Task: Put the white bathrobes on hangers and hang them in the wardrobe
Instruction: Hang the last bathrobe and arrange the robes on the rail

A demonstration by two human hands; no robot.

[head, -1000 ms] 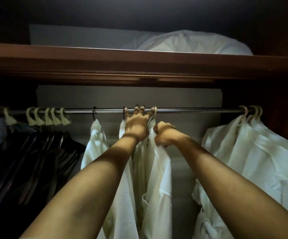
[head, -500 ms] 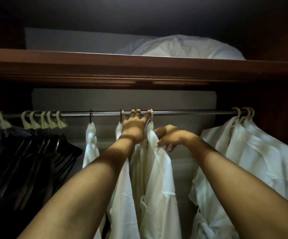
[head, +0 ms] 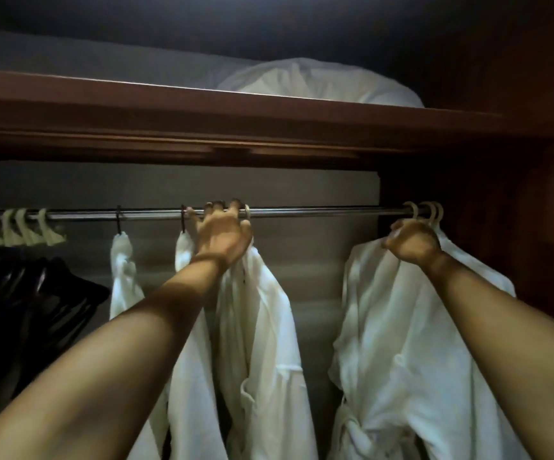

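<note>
A metal wardrobe rail [head: 318, 212] runs across under a wooden shelf. My left hand [head: 224, 235] is up at the rail's middle, fingers curled over the rail beside a pale hanger hook [head: 247, 212]. Below it hang white bathrobes [head: 262, 327]. Another narrow white robe [head: 121, 277] hangs further left on a dark hook. My right hand [head: 413, 242] grips the shoulder of the right-hand group of white bathrobes [head: 401, 327], just under their pale hooks [head: 426, 212].
Several empty dark hangers [head: 29, 293] with pale hooks crowd the rail's left end. A white pillow [head: 318, 83] lies on the wooden shelf [head: 202, 117] above. The wardrobe's dark side wall [head: 534, 260] stands at the right. Bare rail lies between the two robe groups.
My right hand has left the middle robe and swung right to the robes at the rail's right end. My left hand stays on the rail.
</note>
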